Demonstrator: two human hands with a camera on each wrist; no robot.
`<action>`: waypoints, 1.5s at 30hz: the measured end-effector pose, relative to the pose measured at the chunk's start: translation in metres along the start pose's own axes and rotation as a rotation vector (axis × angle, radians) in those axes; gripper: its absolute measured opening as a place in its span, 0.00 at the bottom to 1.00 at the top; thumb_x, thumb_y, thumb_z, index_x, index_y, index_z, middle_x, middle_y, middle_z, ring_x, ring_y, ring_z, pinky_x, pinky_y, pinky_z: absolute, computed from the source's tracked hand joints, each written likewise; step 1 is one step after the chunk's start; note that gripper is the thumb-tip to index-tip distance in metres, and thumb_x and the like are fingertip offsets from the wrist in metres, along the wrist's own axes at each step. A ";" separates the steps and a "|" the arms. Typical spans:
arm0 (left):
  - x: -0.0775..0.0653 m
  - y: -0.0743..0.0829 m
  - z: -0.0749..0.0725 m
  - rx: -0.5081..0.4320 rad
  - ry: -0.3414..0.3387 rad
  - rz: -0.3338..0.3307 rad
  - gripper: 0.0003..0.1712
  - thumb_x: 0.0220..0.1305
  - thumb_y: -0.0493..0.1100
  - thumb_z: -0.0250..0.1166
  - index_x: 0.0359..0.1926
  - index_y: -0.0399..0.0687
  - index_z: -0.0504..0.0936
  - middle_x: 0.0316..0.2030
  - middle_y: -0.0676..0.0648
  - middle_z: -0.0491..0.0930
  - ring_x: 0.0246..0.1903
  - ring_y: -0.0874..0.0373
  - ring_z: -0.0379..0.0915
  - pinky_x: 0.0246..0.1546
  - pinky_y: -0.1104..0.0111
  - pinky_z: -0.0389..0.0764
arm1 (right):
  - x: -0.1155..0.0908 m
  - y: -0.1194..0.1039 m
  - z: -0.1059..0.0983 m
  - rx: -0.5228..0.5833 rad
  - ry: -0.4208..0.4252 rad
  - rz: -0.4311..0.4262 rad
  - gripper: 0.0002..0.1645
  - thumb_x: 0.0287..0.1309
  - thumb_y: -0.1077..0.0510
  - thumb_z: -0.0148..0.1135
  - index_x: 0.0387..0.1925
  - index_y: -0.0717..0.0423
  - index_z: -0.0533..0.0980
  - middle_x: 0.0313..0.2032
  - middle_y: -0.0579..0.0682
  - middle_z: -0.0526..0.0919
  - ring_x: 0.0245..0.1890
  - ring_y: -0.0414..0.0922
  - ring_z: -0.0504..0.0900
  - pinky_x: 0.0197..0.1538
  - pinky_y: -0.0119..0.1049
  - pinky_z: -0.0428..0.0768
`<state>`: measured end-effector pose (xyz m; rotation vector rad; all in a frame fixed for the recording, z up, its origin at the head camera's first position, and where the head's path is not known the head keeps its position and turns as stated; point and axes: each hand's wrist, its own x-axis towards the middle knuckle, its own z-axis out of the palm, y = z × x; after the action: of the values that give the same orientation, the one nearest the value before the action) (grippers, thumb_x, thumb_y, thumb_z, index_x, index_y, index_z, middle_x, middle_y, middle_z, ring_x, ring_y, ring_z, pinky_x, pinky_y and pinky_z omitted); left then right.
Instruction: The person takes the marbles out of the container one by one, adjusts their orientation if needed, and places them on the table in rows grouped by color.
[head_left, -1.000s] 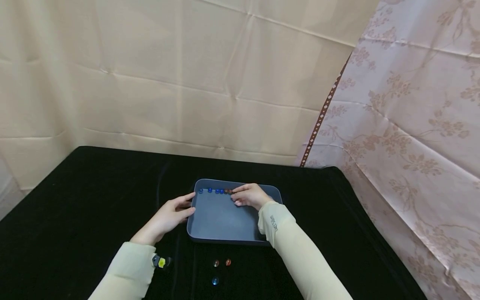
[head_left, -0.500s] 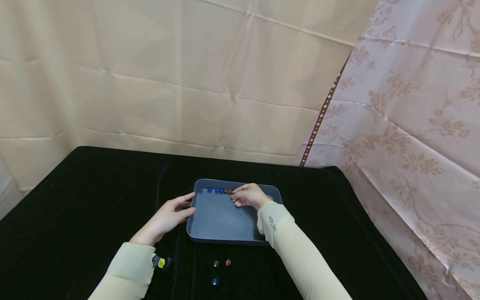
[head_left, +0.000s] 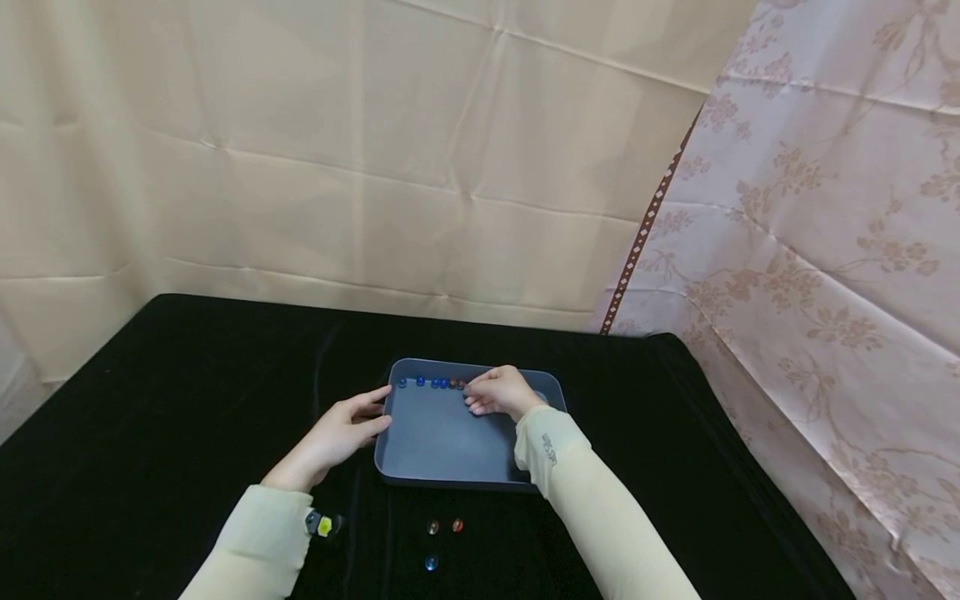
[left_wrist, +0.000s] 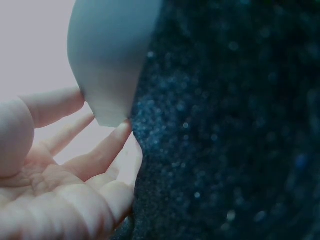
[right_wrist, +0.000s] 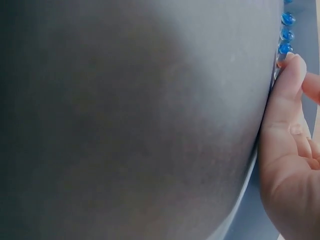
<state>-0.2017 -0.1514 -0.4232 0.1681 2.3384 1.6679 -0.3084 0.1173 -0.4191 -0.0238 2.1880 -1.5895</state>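
Observation:
A blue-grey rectangular tray [head_left: 442, 442] lies on the black cloth. Along its far wall runs a row of glass marbles: several blue ones [head_left: 435, 383] on the left, then reddish-brown ones [head_left: 453, 383]. My right hand [head_left: 501, 392] reaches into the tray, its thumb and index tips pinching at the right end of this row, where a reddish-brown marble [head_left: 462, 384] is partly hidden. The right wrist view shows the thumb tip close beside the blue marbles [right_wrist: 286, 48]. With fairly straight fingers, my left hand [head_left: 337, 437] touches the tray's left wall [left_wrist: 112, 85] from outside.
Three loose marbles lie on the cloth before the tray: a clear one [head_left: 432, 527], an orange one [head_left: 457, 525] and a blue one [head_left: 431, 563]. Beige curtain [head_left: 337, 167] hangs behind the table; floral curtain [head_left: 825, 250] hangs at the right.

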 end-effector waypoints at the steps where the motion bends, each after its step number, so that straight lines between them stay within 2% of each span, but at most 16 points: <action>1: 0.000 0.000 0.000 0.001 0.001 0.001 0.31 0.74 0.43 0.55 0.74 0.44 0.60 0.65 0.29 0.68 0.60 0.39 0.73 0.58 0.52 0.81 | 0.000 0.000 0.000 0.004 -0.002 -0.004 0.13 0.63 0.65 0.61 0.44 0.73 0.81 0.23 0.49 0.84 0.21 0.37 0.83 0.31 0.29 0.87; 9: 0.000 0.001 0.000 -0.001 -0.002 0.000 0.32 0.74 0.43 0.55 0.75 0.44 0.60 0.65 0.29 0.68 0.60 0.39 0.73 0.58 0.52 0.81 | -0.004 -0.006 0.000 0.060 -0.005 -0.043 0.13 0.62 0.66 0.62 0.45 0.73 0.79 0.25 0.51 0.85 0.22 0.38 0.83 0.31 0.29 0.86; 15: -0.001 0.002 0.000 0.008 0.001 -0.007 0.31 0.74 0.43 0.55 0.74 0.44 0.60 0.65 0.29 0.68 0.61 0.38 0.73 0.57 0.52 0.81 | -0.006 -0.013 0.001 0.031 0.051 -0.098 0.13 0.61 0.67 0.64 0.46 0.70 0.79 0.33 0.58 0.88 0.22 0.40 0.83 0.32 0.30 0.86; 21: -0.001 0.003 0.000 0.001 0.001 -0.007 0.31 0.74 0.44 0.55 0.75 0.44 0.60 0.65 0.29 0.67 0.60 0.38 0.73 0.58 0.52 0.81 | -0.015 -0.024 -0.002 0.027 0.102 -0.175 0.13 0.59 0.66 0.66 0.45 0.69 0.78 0.34 0.60 0.88 0.22 0.41 0.84 0.32 0.33 0.87; 25: -0.001 0.003 0.000 0.005 -0.001 -0.014 0.32 0.74 0.44 0.55 0.75 0.44 0.60 0.66 0.29 0.67 0.61 0.38 0.73 0.58 0.52 0.81 | -0.024 -0.028 -0.006 0.016 0.094 -0.257 0.17 0.60 0.66 0.64 0.49 0.73 0.76 0.37 0.63 0.88 0.23 0.41 0.85 0.33 0.34 0.88; 28: -0.001 0.002 -0.001 0.004 -0.005 -0.015 0.32 0.74 0.44 0.55 0.75 0.44 0.60 0.66 0.29 0.67 0.61 0.38 0.72 0.57 0.52 0.81 | -0.030 -0.031 -0.009 0.016 0.091 -0.296 0.17 0.61 0.66 0.64 0.49 0.73 0.75 0.38 0.62 0.88 0.24 0.41 0.85 0.35 0.36 0.89; 34: -0.002 0.003 -0.001 0.000 -0.008 -0.014 0.32 0.74 0.44 0.55 0.75 0.44 0.60 0.66 0.29 0.66 0.61 0.38 0.72 0.58 0.52 0.81 | -0.041 -0.037 -0.014 0.033 0.094 -0.324 0.18 0.62 0.65 0.63 0.51 0.72 0.74 0.42 0.65 0.87 0.26 0.41 0.86 0.42 0.45 0.89; 42: -0.002 0.003 -0.001 0.004 -0.006 -0.007 0.32 0.74 0.43 0.55 0.75 0.44 0.60 0.65 0.29 0.67 0.61 0.38 0.73 0.57 0.52 0.81 | -0.055 -0.041 -0.016 0.043 0.072 -0.350 0.21 0.63 0.63 0.64 0.53 0.73 0.73 0.40 0.59 0.88 0.28 0.42 0.86 0.41 0.40 0.89; 45: -0.001 0.002 -0.001 -0.002 -0.009 -0.005 0.32 0.74 0.43 0.55 0.75 0.44 0.60 0.66 0.29 0.67 0.61 0.38 0.72 0.58 0.52 0.81 | -0.061 -0.041 -0.015 0.052 0.063 -0.362 0.20 0.63 0.63 0.64 0.52 0.73 0.73 0.40 0.60 0.88 0.29 0.43 0.87 0.41 0.39 0.89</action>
<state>-0.2007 -0.1516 -0.4206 0.1692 2.3287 1.6636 -0.2679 0.1332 -0.3577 -0.3785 2.2860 -1.8599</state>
